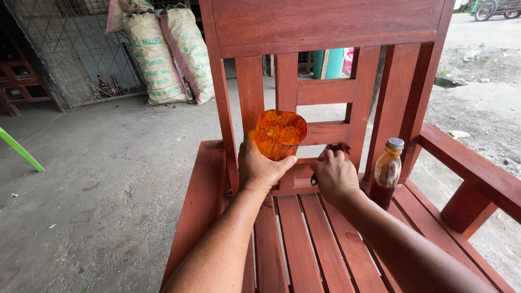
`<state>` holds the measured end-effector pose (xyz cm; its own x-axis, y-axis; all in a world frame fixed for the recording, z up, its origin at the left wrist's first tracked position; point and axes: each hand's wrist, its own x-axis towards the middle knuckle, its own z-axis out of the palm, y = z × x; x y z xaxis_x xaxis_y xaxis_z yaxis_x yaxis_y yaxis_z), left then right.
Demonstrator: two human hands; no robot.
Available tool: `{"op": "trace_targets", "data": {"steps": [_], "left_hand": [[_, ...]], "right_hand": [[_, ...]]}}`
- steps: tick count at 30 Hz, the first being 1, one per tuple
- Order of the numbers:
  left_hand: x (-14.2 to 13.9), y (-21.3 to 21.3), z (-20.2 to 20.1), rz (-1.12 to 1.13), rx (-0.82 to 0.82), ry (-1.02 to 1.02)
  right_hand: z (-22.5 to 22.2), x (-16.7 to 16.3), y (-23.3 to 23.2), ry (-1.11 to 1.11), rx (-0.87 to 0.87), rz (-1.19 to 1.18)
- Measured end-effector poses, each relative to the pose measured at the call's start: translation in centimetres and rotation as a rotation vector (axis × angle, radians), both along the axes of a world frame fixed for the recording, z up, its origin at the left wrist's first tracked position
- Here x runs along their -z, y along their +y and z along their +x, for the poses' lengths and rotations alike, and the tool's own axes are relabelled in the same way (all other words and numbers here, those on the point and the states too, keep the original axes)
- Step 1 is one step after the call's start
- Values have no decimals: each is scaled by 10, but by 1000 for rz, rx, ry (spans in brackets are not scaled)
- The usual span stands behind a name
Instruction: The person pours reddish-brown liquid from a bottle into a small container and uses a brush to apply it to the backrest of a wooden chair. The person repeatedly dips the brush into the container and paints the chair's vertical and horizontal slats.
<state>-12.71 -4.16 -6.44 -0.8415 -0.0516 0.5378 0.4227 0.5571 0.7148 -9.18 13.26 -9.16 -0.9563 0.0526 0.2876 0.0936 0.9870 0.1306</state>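
Observation:
My left hand (261,169) grips an orange-stained cut plastic cup (279,134) and holds it tilted in front of the red wooden chair's backrest (324,92). Beside it, my right hand (335,174) is closed around a dark-handled brush (315,178), pressing it against the lower back slat where the backrest meets the seat (304,244). The brush's head is hidden behind my fingers. A small bottle (387,173) of brownish liquid with a grey cap stands upright on the seat, just right of my right hand.
The chair's right armrest (477,171) juts out at the right. Two filled grain sacks (168,51) lean against a wire fence (70,49) at the back left. A green plastic leg (20,150) pokes in at the left edge above the concrete floor (97,184).

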Motion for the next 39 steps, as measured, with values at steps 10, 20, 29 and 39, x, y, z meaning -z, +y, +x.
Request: {"op": "trace_targets", "data": {"steps": [10,20,29,39], "left_hand": [[-4,2,1,-27,8,3],[-1,1,0,-9,15,0],[0,0,0,-11,24,56],[-3,1,3,-24,18,-15]], "right_hand": [[-10,-7,42,334,29,-952],[18,81,47,459,-6,-2089],[15,112,28,548,192,-2298],[-4,100,-14,751,299,-2693]]}}
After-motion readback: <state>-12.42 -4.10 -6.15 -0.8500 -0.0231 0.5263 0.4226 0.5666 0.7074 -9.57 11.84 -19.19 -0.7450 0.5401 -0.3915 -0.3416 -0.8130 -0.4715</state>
